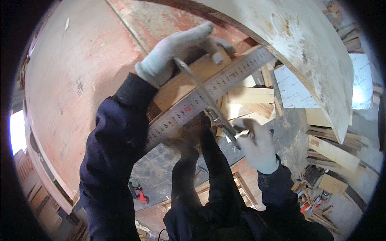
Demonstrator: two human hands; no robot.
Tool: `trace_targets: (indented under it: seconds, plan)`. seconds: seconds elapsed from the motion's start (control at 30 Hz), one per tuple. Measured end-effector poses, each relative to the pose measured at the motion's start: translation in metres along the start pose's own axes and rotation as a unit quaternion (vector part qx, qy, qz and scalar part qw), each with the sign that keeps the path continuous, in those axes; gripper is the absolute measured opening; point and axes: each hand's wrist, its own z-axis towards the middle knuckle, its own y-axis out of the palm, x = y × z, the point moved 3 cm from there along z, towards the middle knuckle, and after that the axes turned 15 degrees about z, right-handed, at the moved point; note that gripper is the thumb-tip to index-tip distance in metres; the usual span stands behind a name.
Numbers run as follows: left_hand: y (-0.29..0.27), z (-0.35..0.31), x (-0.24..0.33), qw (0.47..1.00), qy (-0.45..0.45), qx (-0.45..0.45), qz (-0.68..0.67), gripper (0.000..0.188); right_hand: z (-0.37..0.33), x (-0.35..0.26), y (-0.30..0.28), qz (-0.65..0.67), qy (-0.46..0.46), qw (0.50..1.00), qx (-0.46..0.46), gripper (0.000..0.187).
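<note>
A wooden block lies at the edge of a worn reddish tabletop, with a long steel ruler along its near side. My gloved left hand arches over the block, fingers and thumb bent around its far end. Across block and ruler runs a metal bar clamp, its threaded screw pointing down toward me. My gloved right hand, a little blurred, is closed around the clamp's lower end by the screw. Its fingertips are partly hidden.
A large curved pale panel stands at the upper right, its edge close to the ruler's far end. Below are wood offcuts. A red and black power tool lies at lower left. Stacked boards and a cardboard box are on the right.
</note>
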Motion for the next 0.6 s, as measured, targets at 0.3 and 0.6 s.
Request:
trace_targets:
  seconds: [0.3,0.6]
  plan:
    - [-0.001,-0.006,0.009,0.993,-0.093,0.05,0.058,0.06,-0.034,0.053,0.04,0.675,0.315,0.664,-0.074,0.051]
    - [-0.006,-0.004,0.002,0.997,-0.063,0.046,0.017,0.051,-0.027,0.03,0.029,-0.118,-0.263,0.955,0.073,0.033]
